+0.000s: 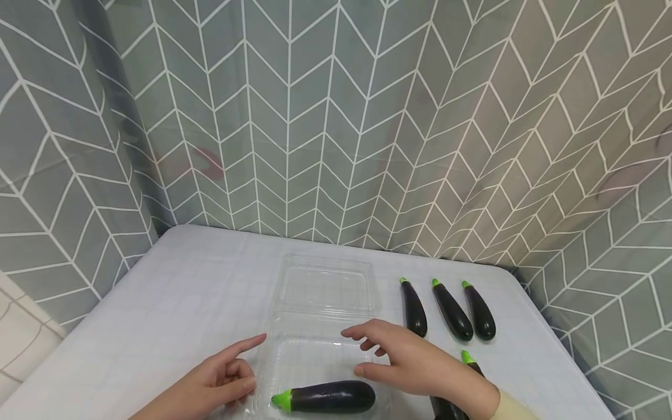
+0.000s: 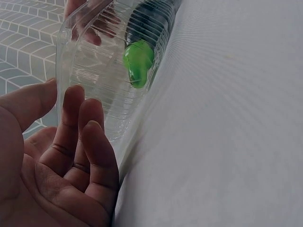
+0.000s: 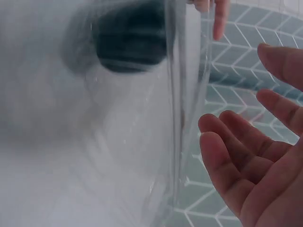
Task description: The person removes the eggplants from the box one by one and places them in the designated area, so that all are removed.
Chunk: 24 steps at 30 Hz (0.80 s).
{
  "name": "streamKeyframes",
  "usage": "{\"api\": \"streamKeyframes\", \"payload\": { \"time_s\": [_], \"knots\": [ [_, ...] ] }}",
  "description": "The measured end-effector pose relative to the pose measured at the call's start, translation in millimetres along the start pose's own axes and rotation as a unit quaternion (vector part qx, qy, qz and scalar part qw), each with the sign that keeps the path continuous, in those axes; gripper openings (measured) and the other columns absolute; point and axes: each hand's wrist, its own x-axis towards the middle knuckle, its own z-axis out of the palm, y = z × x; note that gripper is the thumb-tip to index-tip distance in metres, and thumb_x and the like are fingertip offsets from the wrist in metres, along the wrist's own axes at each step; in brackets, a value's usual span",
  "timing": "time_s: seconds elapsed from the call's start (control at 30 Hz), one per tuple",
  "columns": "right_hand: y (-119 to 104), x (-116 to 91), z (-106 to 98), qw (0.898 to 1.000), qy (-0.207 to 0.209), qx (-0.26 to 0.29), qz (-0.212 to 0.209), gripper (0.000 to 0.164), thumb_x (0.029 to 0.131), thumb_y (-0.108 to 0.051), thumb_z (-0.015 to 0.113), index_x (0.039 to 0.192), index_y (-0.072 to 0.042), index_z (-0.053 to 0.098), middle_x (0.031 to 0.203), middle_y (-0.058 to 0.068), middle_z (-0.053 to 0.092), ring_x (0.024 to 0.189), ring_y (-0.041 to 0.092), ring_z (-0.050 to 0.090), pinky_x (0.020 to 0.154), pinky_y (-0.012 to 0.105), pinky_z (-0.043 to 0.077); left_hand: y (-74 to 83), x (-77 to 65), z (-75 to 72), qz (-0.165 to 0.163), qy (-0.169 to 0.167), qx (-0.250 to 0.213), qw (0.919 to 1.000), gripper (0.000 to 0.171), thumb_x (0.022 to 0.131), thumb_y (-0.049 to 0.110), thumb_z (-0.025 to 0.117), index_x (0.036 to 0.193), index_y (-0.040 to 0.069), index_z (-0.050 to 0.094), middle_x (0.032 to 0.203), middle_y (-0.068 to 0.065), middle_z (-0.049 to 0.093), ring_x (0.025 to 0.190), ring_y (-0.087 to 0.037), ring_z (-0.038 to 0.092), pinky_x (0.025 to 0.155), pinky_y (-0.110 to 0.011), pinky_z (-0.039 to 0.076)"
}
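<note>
A clear hinged plastic container (image 1: pixel 283 350) lies unfolded on the table, its lid (image 1: pixel 325 286) laid back. An eggplant (image 1: pixel 336 396) with a bright green cap (image 2: pixel 138 61) lies sideways in the near half. At the container's left edge is my left hand (image 1: pixel 223 379), index finger extended, the other fingers loosely bent beside the rim (image 2: pixel 59 104). Whether they touch it I cannot tell. Over the right side of the container my right hand (image 1: pixel 399 356) hovers with spread, relaxed fingers (image 3: pixel 220 161) and nothing in them.
To the right, three eggplants (image 1: pixel 451 312) lie in a row, green caps pointing away. Another eggplant (image 1: pixel 472 363) is partly hidden by my right forearm, with a dark eggplant end below it. A patterned curtain (image 1: pixel 336 116) hangs behind the white table (image 1: pixel 210 280).
</note>
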Motion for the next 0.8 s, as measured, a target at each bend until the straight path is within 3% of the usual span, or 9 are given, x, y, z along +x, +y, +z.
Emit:
{"api": "streamKeyframes", "payload": {
  "time_s": [0.3,0.53,0.8],
  "knots": [
    [-3,19,19,0.994,-0.059,-0.047,-0.084,0.042,0.1,-0.035,0.061,0.14,-0.026,0.053,0.131,-0.012,0.054,0.116,0.008,0.054,0.091,0.026,0.047,0.0,-0.1,-0.4,-0.012,0.006,-0.002,0.9999,0.063,0.104,0.008,0.051,0.156,-0.001,0.016,0.092,-0.002,0.061,0.079,-0.006,0.057,0.072,-0.023,0.049],
    [-3,25,30,0.987,-0.126,-0.057,-0.086,0.049,0.099,-0.031,0.062,0.146,-0.025,0.048,0.136,-0.009,0.051,0.12,0.004,0.051,0.094,0.025,0.045,-3.6,0.1,-0.3,0.014,0.004,-0.004,0.9999,0.063,0.104,0.004,0.049,0.156,-0.002,0.016,0.092,-0.005,0.062,0.077,-0.01,0.058,0.069,-0.025,0.049],
    [-2,29,37,0.978,-0.161,-0.081,-0.105,0.051,0.1,-0.028,0.061,0.148,-0.029,0.045,0.132,-0.01,0.053,0.113,0.0,0.052,0.09,0.019,0.045,-0.5,0.2,-0.4,0.009,0.003,-0.009,0.9999,0.064,0.104,0.005,0.05,0.157,0.0,0.015,0.092,-0.003,0.062,0.079,-0.009,0.058,0.072,-0.025,0.05]
  ]
}}
